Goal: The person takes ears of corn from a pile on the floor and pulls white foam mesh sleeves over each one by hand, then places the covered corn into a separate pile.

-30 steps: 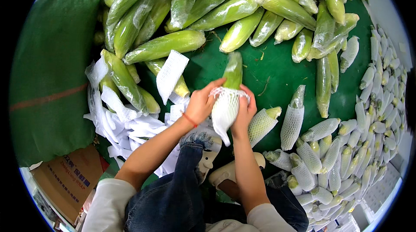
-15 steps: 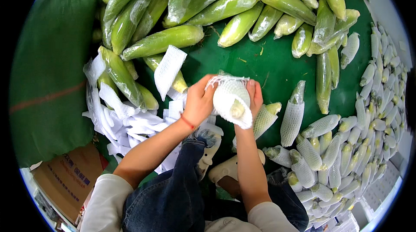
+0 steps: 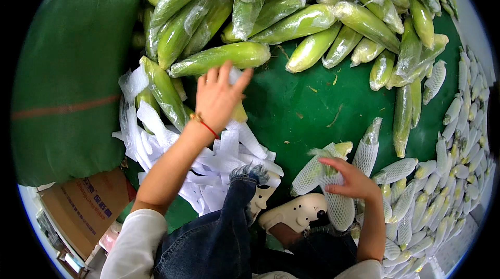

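My left hand (image 3: 221,94) is stretched out with fingers spread over a white foam net sleeve (image 3: 235,75), partly hidden by it. Just beyond the fingertips lies a film-wrapped green corn cob (image 3: 224,59). At the lower right, my right hand (image 3: 355,179) has thumb and fingers apart, beside a corn cob in a white foam net (image 3: 338,208). Its fingertips overlap the upper part of this cob; whether they touch it I cannot tell. Another netted cob (image 3: 307,176) lies just left of it, and one more (image 3: 366,151) behind the right hand.
Film-wrapped corn cobs (image 3: 294,25) are heaped along the far side of the green sheet (image 3: 312,107). Loose foam sleeves (image 3: 208,175) pile up by my left forearm. Netted cobs (image 3: 416,211) crowd the right. A green sack (image 3: 73,81) and a cardboard box (image 3: 86,208) stand left.
Both hands held a cob in a net sleeve in front of me. They have parted: the left went up and left to the sleeve, the right down to the netted cobs, where that cob now lies.
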